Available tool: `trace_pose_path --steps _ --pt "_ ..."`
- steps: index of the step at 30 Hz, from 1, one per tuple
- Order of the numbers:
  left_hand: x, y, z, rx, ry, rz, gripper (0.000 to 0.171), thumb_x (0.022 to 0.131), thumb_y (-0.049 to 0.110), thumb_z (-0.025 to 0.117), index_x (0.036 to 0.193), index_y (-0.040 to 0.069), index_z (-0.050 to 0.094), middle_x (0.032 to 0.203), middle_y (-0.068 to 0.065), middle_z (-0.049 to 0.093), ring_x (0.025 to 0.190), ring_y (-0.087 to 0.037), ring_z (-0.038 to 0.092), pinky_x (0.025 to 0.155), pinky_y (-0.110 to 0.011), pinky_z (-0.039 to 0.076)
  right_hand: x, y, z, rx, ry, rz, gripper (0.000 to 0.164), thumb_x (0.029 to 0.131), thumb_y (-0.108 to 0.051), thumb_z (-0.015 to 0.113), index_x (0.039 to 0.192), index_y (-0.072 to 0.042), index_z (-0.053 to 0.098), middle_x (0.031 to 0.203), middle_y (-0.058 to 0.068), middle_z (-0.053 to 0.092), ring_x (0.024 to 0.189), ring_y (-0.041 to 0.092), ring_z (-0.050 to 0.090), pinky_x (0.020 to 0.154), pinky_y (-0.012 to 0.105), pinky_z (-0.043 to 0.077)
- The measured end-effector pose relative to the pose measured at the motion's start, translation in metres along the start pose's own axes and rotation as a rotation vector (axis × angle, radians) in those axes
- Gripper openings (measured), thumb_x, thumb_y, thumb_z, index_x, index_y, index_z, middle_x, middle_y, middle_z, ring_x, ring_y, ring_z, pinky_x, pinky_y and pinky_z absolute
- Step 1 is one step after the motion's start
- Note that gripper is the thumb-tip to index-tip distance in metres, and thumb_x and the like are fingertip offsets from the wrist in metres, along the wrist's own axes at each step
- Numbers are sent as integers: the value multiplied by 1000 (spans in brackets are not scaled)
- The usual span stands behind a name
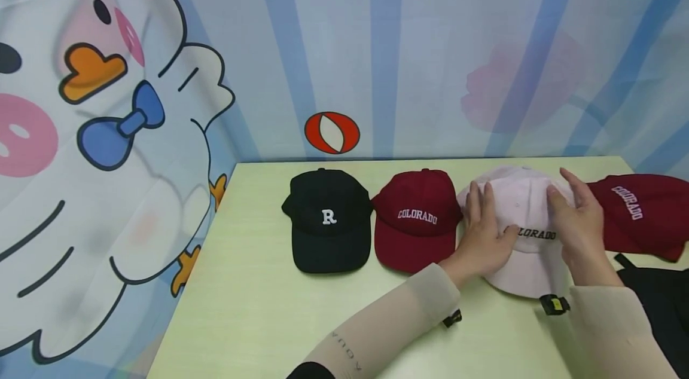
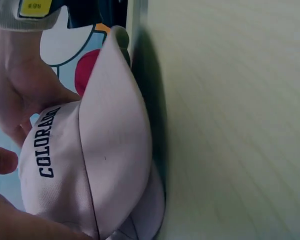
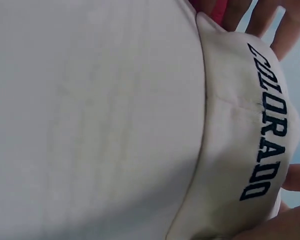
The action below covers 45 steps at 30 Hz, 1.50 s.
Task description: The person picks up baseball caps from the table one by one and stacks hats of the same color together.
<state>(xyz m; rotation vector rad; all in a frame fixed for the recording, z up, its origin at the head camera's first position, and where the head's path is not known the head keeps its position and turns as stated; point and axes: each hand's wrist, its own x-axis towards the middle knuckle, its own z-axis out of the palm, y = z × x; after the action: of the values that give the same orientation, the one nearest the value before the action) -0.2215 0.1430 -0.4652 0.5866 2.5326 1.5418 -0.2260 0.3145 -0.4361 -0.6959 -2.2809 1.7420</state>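
Observation:
A pale pinkish-white baseball cap [image 1: 526,274] with dark COLORADO lettering sits on the table, its brim toward me. My left hand [image 1: 481,241] lies along the left side of the crown, fingers extended upward and thumb near the lettering. On the crown's other side, my right hand [image 1: 582,232] rests with fingers reaching up and thumb at the front panel. Parts of the first and last letters are covered in the head view. Up close, the left wrist view shows the cap's curved brim [image 2: 115,135], and the brim [image 3: 105,100] fills much of the right wrist view.
A black cap [image 1: 330,247] with a white R and a dark red COLORADO cap [image 1: 415,241] stand to the left in a row. Another dark red cap [image 1: 643,214] lies turned at the right. A black item [image 1: 654,295] is below it. A printed curtain [image 1: 425,56] hangs behind the table.

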Motion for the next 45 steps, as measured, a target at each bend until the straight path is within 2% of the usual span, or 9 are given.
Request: trace_pose_path --steps 3,5,12,20,28,38,45 --pt "3 -2 4 -10 -8 -48 86 104 42 52 168 21 -2 173 3 -19 163 -27 -7 131 -47 15 -1 6 2 -8 -91 -47 62 111 -41 36 164 -45 4 175 5 -4 160 38 7 127 62 12" --pt "5 -3 5 -24 -10 -87 87 103 45 52 168 22 -1 173 4 -19 163 -25 -9 131 -46 15 0 10 3 -8 -137 -66 67 111 -42 34 164 -40 -7 174 8 -10 160 39 -1 127 63 6" --pt "10 -8 7 -24 -14 -164 89 102 48 54 168 19 2 175 0 -13 162 -23 -8 131 -42 14 4 23 6 2 -211 -66 72 111 -44 31 162 -30 -19 172 6 -21 158 33 -18 126 60 -5" --pt "15 -13 8 -29 0 -175 88 103 48 54 168 16 3 175 -2 -11 162 -23 -7 131 -40 14 7 32 11 6 -228 -107 73 112 -40 31 162 -20 -19 171 5 -22 157 27 -21 127 52 -9" --pt "16 -15 6 -40 5 -191 88 103 48 55 168 17 5 175 -2 -9 162 -21 -3 131 -39 17 8 33 12 -9 -226 -89 73 112 -41 32 163 -20 -17 171 7 -19 157 30 -19 127 54 -8" --pt "11 -11 6 -43 27 -158 87 102 46 55 168 17 6 175 0 -10 163 -22 -5 131 -41 14 3 31 -1 22 -190 -10 72 110 -45 38 166 -28 -4 174 4 -8 161 27 -7 130 51 0" --pt "5 5 3 -54 36 -162 85 102 46 54 168 22 6 175 3 -9 163 -25 -4 131 -47 14 -5 26 -12 30 -165 29 71 109 -46 40 166 -33 0 175 3 -5 162 27 -4 130 52 5"
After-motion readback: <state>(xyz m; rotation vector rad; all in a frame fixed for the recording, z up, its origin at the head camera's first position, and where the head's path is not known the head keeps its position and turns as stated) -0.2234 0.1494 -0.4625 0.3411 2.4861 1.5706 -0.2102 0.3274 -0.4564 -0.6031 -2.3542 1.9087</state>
